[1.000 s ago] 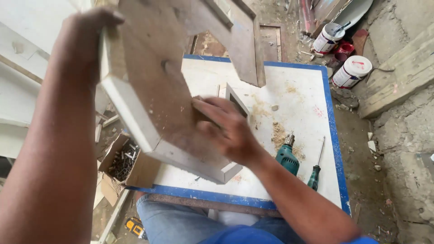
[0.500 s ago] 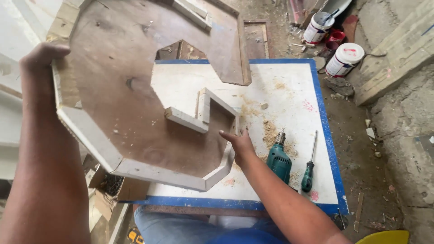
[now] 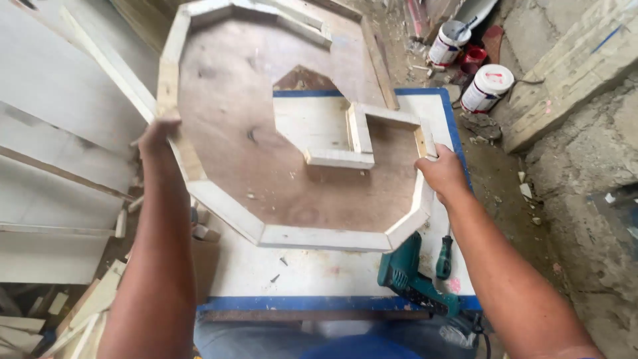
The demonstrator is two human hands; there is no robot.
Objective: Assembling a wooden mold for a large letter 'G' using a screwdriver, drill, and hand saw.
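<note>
Gripping wooden frame (image 3: 266,173) | left hand (image 3: 156,136) fingers closed on rim | right hand (image 3: 442,174) likewise

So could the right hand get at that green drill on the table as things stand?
Probably not right away: the right hand is gripping the wooden panel, whose rim partly overhangs the drill. The drill lies just below that hand, though.

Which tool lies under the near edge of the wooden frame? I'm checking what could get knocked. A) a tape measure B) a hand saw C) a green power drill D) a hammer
C: a green power drill lies on the white table just below the polygonal wooden frame, beside a green-handled screwdriver.
</note>
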